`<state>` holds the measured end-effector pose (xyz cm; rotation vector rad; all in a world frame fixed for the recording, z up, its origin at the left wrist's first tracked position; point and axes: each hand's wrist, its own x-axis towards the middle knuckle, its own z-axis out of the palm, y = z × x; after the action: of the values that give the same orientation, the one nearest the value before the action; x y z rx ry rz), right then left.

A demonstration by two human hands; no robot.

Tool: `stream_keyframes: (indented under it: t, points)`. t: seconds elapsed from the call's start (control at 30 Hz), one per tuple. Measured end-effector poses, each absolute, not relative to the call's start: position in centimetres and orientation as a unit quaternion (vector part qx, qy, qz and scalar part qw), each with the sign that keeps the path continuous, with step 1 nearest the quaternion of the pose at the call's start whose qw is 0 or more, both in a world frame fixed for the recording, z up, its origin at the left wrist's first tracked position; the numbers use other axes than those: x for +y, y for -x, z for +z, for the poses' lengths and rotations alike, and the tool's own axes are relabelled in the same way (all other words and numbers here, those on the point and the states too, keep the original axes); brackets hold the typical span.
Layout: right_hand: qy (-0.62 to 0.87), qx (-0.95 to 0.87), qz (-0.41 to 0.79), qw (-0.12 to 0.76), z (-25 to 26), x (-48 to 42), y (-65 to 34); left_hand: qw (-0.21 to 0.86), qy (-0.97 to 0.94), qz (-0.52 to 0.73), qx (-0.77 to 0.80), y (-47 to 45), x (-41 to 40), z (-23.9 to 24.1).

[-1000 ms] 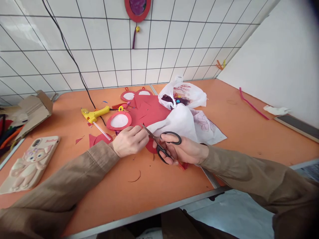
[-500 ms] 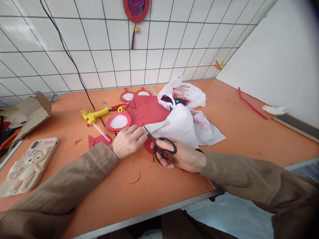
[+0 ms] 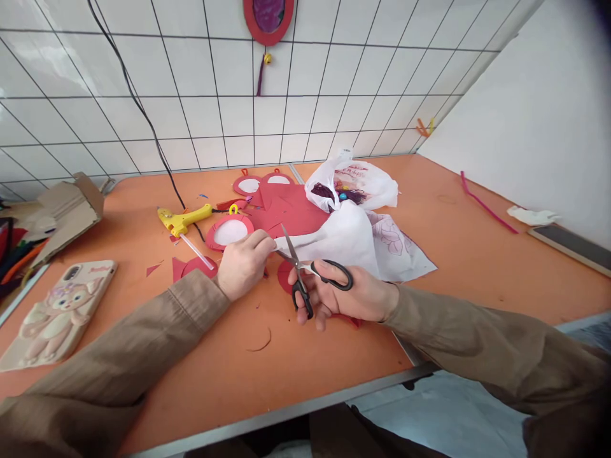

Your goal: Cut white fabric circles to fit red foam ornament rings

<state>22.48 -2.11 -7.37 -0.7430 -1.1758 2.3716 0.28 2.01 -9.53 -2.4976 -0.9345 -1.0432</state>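
My right hand [image 3: 351, 294] grips black-handled scissors [image 3: 301, 264], with thumb and fingers through the loops. Their blades stand apart, pointing up and left at the edge of a white cloth [image 3: 341, 238]. The cloth's left corner is pinched in my closed left hand [image 3: 245, 264], close to the blades. Pink flower outlines show on the cloth's right part. Beneath and behind it lies red sheet material [image 3: 291, 207]. A red ring with a white centre [image 3: 230, 230] lies just beyond my left hand. A red round piece [image 3: 286, 277] is partly hidden behind the scissors.
A yellow glue gun [image 3: 184, 219] with a clear stick lies at left, its cable rising along the wall. Nearby are a phone in a bear case [image 3: 62, 312] and a cardboard box [image 3: 71, 213]. A white plastic bag [image 3: 372, 184] holds purple tassels. A dark phone [image 3: 577, 245] lies far right.
The scissors' blades and handles have spread apart, and my right hand has opened with them. My left hand keeps its pinch on the cloth. The whole view has shifted slightly.
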Motion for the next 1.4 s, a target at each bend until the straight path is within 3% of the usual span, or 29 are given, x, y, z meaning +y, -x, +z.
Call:
stream_keyframes:
  t: [0.2, 0.33, 0.4, 0.5, 0.9, 1.07, 1.4]
  points:
    - [0.254, -0.525, 0.803, 0.123, -5.9, -3.0, -23.0, -0.156, 0.788, -0.412, -0.43, -0.2, 3.0, -8.6]
    - [0.281, -0.661, 0.69, 0.089, -5.2, -3.4, -22.9, -0.45, 0.654, -0.416, -0.443, -0.4, 3.2, -7.7]
    - [0.282, -0.744, 0.597, 0.102, -5.1, -3.3, -22.8, -0.521, 0.604, -0.413, -0.44, -0.4, 3.1, -7.3]
    - [0.258, -0.794, 0.532, 0.142, -4.7, -3.2, -22.7, -0.555, 0.582, -0.399, -0.441, -0.4, 2.9, -7.0]
    - [0.335, -0.48, 0.793, 0.167, -5.3, -4.4, -22.4, -0.558, 0.549, -0.421, -0.457, -0.5, 3.1, -7.3]
    - [0.358, -0.445, 0.8, 0.182, -5.4, -4.2, -22.1, -0.504, 0.564, -0.435, -0.489, -0.9, 2.6, -6.8]
    - [0.384, -0.487, 0.742, 0.257, -5.9, -3.8, -19.6, -0.619, 0.434, -0.437, -0.489, -1.9, 1.2, -6.1]
